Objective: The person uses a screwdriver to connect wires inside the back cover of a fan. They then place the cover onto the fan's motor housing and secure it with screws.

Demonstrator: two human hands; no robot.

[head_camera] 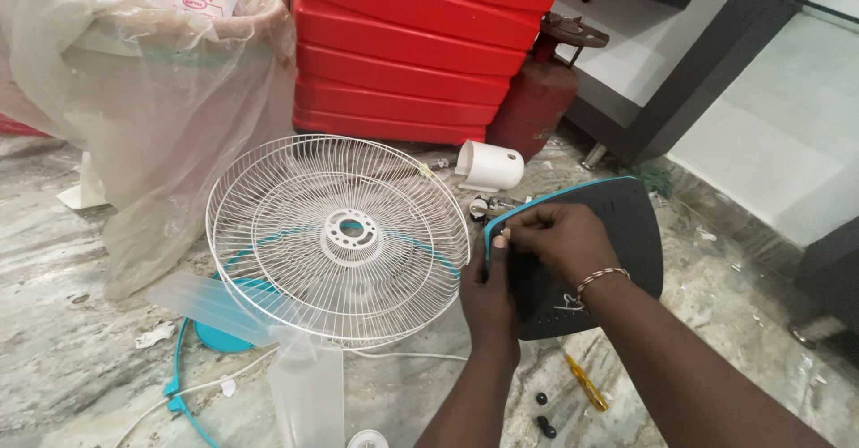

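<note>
Both hands pinch the dark grey plastic fan base (617,233) at its teal-trimmed edge. Left hand (488,291) fingers curled tight, right hand (559,238) closed over the rim, beside the white wire fan guard (338,238).

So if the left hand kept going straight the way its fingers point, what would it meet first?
The left hand points up-frame along the dark base panel it grips. Straight on, it would likely meet the small metal part, then the white plastic cylinder; depth is unclear.

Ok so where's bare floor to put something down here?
Bare marble shows at the left front, between the bag and the cord, and at the far right past the dark base. It is crowded around the grille, blades, white tube, and by the screwdriver under both hands.
</note>
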